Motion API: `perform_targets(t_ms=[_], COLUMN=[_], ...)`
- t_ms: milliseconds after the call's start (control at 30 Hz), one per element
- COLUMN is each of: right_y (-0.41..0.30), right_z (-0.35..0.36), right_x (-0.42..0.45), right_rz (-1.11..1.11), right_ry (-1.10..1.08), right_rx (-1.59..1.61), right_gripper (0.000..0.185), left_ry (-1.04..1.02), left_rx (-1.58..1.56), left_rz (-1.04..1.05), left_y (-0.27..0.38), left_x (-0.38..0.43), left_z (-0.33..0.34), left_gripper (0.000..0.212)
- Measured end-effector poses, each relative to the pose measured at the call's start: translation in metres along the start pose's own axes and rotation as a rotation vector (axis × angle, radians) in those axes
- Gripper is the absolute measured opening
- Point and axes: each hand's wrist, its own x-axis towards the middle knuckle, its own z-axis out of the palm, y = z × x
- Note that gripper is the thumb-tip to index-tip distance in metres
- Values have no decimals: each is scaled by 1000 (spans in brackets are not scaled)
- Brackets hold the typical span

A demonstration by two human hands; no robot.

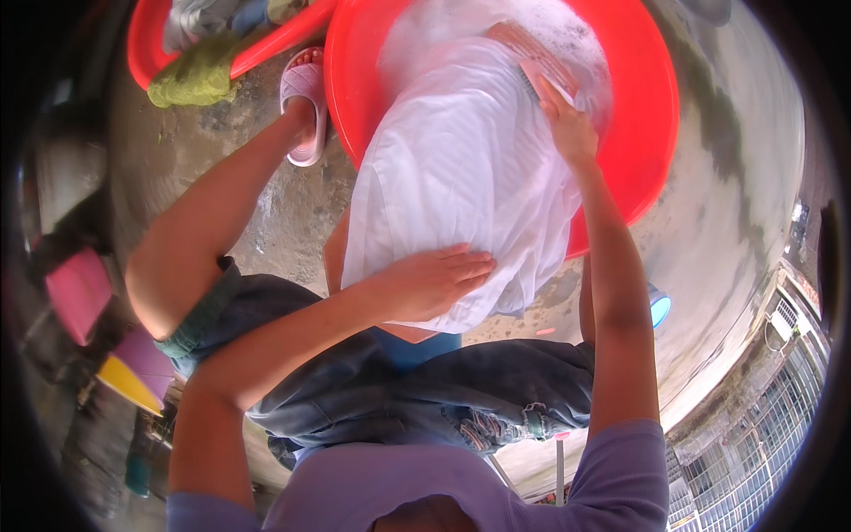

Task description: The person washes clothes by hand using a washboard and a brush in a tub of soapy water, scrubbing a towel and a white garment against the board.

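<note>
A white cloth [459,153] is spread over a ridged brown washboard [515,40], which leans in a red basin [641,133] of foamy water [419,40]. My right hand [570,130] grips a scrubbing brush [537,78] with a pinkish back, near the cloth's upper right side. Its bristles face the cloth; whether they touch it is hard to tell. Flat on the lower part of the cloth lies my left hand [432,282], fingers stretched out and nothing held. Most of the washboard is hidden under the cloth.
At the upper left, a second red basin [143,50] holds clothes, with a yellow-green cloth [193,76] hanging over its rim. Blue plastic [415,349] shows between my legs. A blue container [658,307] stands on the wet concrete floor [266,226], beyond my right arm.
</note>
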Motion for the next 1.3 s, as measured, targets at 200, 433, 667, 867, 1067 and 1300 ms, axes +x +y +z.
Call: perform_targets(t_ms=[200, 433, 667, 867, 1067, 1300], right_y=[93, 148, 18, -33, -58, -48], right_z=[32, 114, -13, -6, -1, 5], right_x=[10, 2, -141, -108, -76, -136], right_rz=[381, 328, 39, -451, -165, -570], right_ry=[156, 292, -77, 44, 49, -50], right_rx=[284, 561, 700, 71, 200, 297], right_gripper=[49, 48, 43, 46, 42, 47], left_ry=[-113, -137, -99, -64, -2, -30], left_rx=[-40, -73, 20, 24, 11, -41], left_rz=[-110, -51, -62, -13, 12, 0], left_y=[5, 6, 4, 5, 0, 2], left_x=[-1, 8, -1, 5, 0, 1], left_z=[-16, -20, -12, -8, -4, -9], left_gripper=[51, 53, 52, 50, 52, 51])
